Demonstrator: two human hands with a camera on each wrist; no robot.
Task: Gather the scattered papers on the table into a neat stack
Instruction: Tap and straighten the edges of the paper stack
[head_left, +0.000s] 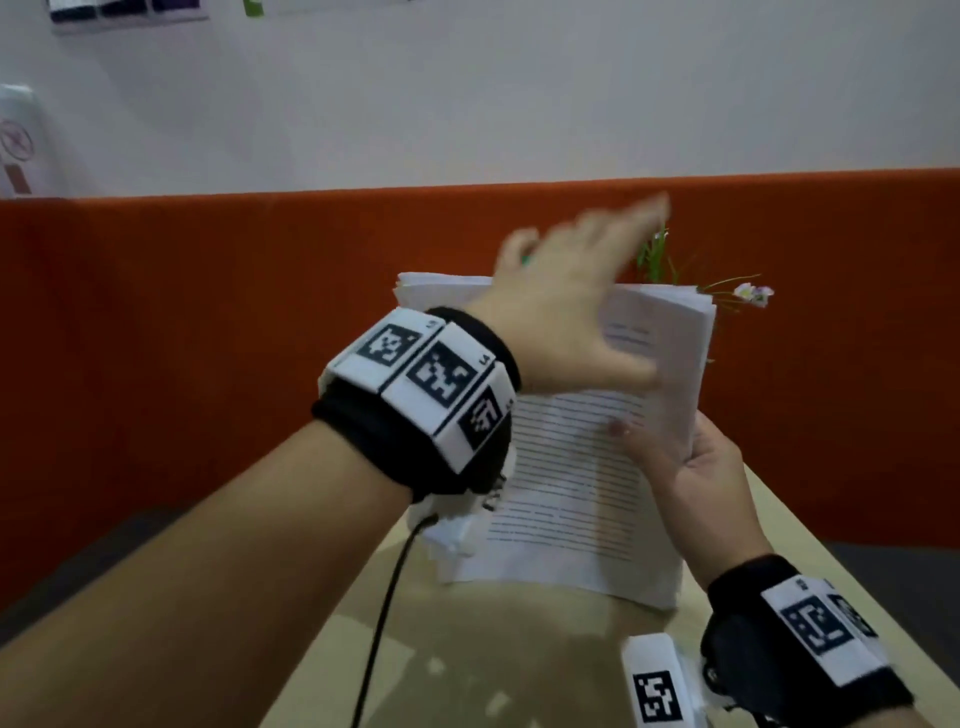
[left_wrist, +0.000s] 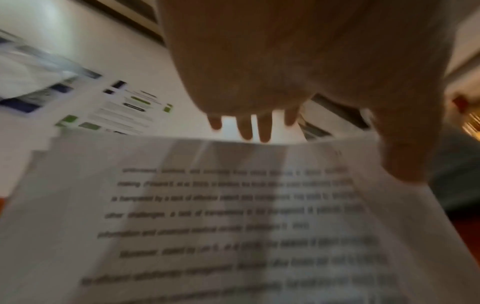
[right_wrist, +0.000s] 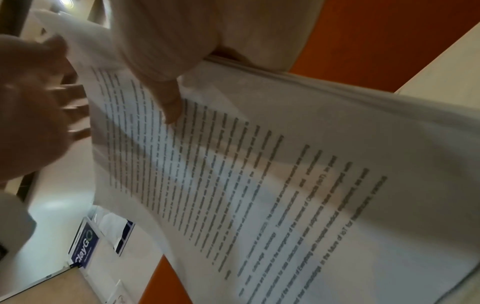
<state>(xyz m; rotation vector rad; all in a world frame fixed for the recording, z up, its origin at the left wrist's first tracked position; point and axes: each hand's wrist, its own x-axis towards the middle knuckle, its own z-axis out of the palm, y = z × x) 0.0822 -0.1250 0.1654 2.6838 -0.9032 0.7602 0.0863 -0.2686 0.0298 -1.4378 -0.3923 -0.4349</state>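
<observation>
Papers (head_left: 566, 493) with printed lines sit in one thick bunch, lifted above the pale table (head_left: 467, 649) and tipped up toward the person. Some sheets at the top left stick out a little past the rest. The right hand (head_left: 691, 467) holds the bunch by its right edge, with the thumb (right_wrist: 171, 107) pressed on the front page and the fingers hidden behind. The left hand (head_left: 566, 312) is over the top part of the bunch with its fingers (left_wrist: 265, 129) straight and spread; it is blurry, and you cannot tell if it touches the page. Both wrists wear black bands with white square code tags (head_left: 441, 374). Behind the papers is an orange wall panel (head_left: 182, 338), and small flowers (head_left: 748, 292) peek out past the top right corner
</observation>
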